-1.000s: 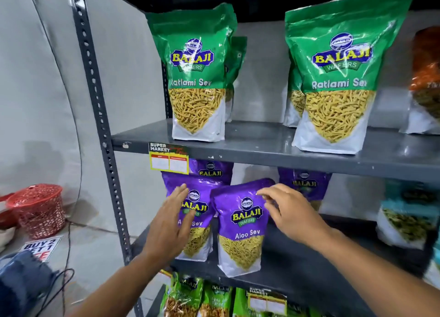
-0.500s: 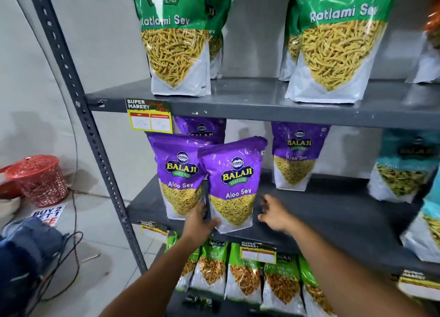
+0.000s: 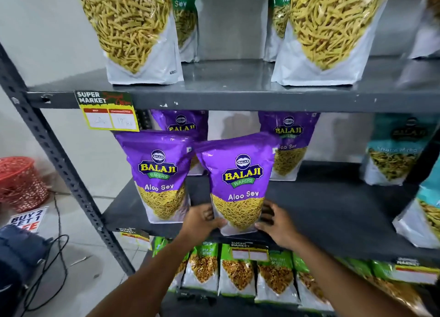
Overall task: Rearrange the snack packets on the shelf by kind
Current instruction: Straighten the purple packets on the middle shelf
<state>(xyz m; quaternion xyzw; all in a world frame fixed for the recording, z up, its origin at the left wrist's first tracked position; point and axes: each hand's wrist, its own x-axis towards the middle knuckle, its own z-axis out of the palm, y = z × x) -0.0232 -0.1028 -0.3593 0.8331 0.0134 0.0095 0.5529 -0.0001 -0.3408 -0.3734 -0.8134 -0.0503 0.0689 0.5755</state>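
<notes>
Both hands sit at lower centre of the frame, clamping the base of one purple Aloo Sev packet (image 3: 239, 185). The left hand (image 3: 200, 224) curls around the packet's lower left corner, thumb on the front face. The right hand (image 3: 277, 224) presses against the lower right corner, fingers partly spread (its thumb placement cannot be determined). The packet stands upright at the front edge of the middle shelf (image 3: 333, 212), at centre frame.

A second Aloo Sev packet (image 3: 158, 176) stands just beside it to the left, apart from it at the base. Two more purple packets (image 3: 289, 145) stand behind. Teal packets (image 3: 395, 155) occupy the right of the frame, well apart.

Probable faults from this position:
- The packet is held at its base only, so the tall upper part may tip forward off the shelf.
- A leftward slide may knock over the neighbouring packet.
</notes>
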